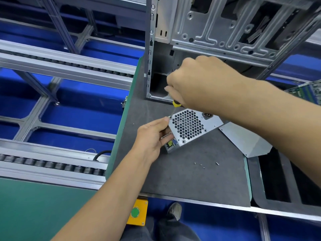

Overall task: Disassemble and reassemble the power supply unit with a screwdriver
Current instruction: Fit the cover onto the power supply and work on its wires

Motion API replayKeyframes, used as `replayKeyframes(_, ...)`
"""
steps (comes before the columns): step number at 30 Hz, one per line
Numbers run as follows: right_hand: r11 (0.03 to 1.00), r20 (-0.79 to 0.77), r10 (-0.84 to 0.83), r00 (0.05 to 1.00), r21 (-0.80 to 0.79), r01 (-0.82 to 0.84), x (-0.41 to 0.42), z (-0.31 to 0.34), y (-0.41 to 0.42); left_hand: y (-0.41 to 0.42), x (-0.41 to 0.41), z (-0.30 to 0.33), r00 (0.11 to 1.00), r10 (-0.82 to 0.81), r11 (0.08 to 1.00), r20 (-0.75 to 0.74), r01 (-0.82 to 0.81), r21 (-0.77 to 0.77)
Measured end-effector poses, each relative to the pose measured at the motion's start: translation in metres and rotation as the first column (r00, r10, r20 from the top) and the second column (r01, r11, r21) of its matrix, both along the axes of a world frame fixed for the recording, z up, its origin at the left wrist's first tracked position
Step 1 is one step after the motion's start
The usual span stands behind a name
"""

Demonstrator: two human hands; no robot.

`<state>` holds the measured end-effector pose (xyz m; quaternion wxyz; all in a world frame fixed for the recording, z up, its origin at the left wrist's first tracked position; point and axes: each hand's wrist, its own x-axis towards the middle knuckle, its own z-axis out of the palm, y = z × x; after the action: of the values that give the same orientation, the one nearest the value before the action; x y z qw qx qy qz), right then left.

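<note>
A grey metal power supply unit with a honeycomb fan grille and a power socket lies on the dark grey mat. My left hand grips its left end, thumb at the top corner. My right hand holds a yellow-and-black screwdriver from above; its tip sits on a screw at the grille's upper left corner. The unit's open left side shows yellow and blue parts. Several small loose screws lie on the mat in front of the unit.
A loose grey metal cover plate lies right of the unit. An open computer case stands behind. A black foam tray sits at the right, a green circuit board far right. Conveyor rails run at left; a yellow button box hangs below the table edge.
</note>
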<state>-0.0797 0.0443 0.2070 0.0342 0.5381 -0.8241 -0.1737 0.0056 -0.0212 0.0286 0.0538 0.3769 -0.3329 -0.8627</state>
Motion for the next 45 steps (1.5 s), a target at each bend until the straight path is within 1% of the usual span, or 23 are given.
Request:
replayKeyframes(1,1.0,0.024,-0.026,0.999,0.0,0.026,-0.001,0.0,0.0,0.001,0.0,0.001,1.0,0.004,1.0,0.0,-0.004,0.0)
replayKeyframes(3,0.998,0.132,-0.062,0.989,0.021,0.06,-0.003,0.0,0.001,0.0,0.001,0.001,1.0,0.01,1.0,-0.006,-0.01,0.003)
replayKeyframes(5,0.998,0.232,-0.044,0.972,0.053,0.032,-0.005,0.001,0.005,0.001,0.001,0.001,1.0,0.004,1.0,-0.013,-0.004,0.005)
replayKeyframes(6,0.998,0.237,-0.021,0.971,0.061,0.007,-0.006,0.001,0.008,0.001,0.001,0.001,1.0,0.002,1.0,-0.015,-0.002,0.01)
replayKeyframes(10,0.993,0.077,0.051,0.996,0.106,-0.059,-0.005,0.002,0.011,0.004,0.002,0.001,1.0,0.024,0.998,-0.013,-0.023,0.061)
replayKeyframes(14,0.972,0.01,0.119,0.993,0.203,-0.119,0.004,0.006,0.009,0.005,0.001,0.001,0.999,0.045,0.998,-0.007,-0.044,0.05)
replayKeyframes(17,0.983,0.015,0.045,0.999,0.179,-0.047,0.011,0.004,0.009,0.007,0.0,0.002,0.998,0.07,0.996,0.007,-0.07,0.046)
replayKeyframes(21,0.983,0.097,-0.164,0.982,0.104,0.154,0.013,-0.003,-0.001,0.008,0.0,0.002,0.996,0.089,0.995,0.015,-0.089,0.05)
replayKeyframes(23,0.972,0.141,-0.218,0.966,0.113,0.203,0.01,-0.001,-0.005,0.008,0.0,0.002,0.996,0.091,0.995,0.019,-0.092,0.045)
replayKeyframes(25,0.968,0.15,-0.211,0.966,0.168,0.185,0.006,0.002,-0.004,0.007,0.0,0.002,0.996,0.085,0.996,0.013,-0.086,0.038)
replayKeyframes(26,0.967,0.127,-0.19,0.974,0.194,0.163,0.006,0.003,-0.001,0.007,0.0,0.003,0.997,0.083,0.996,0.008,-0.083,0.036)
replayKeyframes(30,0.966,-0.03,-0.103,0.994,0.235,0.107,0.012,0.008,0.008,0.01,-0.001,0.003,0.995,0.096,0.994,0.013,-0.097,0.042)
replayKeyframes(35,0.978,0.004,-0.147,0.989,0.152,0.145,0.018,0.008,-0.008,0.015,0.0,0.002,0.996,0.089,0.996,0.019,-0.089,0.025)
replayKeyframes(38,0.985,-0.005,-0.097,0.995,0.14,0.097,0.015,0.005,-0.012,0.016,0.0,0.002,0.996,0.092,0.996,0.018,-0.092,0.021)
replayKeyframes(42,0.97,-0.087,0.151,0.985,0.207,-0.13,0.012,-0.002,-0.001,0.011,-0.001,0.001,0.992,0.117,0.992,0.034,-0.119,0.039)
replayKeyframes(45,0.911,-0.071,0.342,0.937,0.27,-0.312,0.006,-0.002,0.007,0.009,-0.003,0.0,0.994,0.105,0.994,0.036,-0.106,0.038)
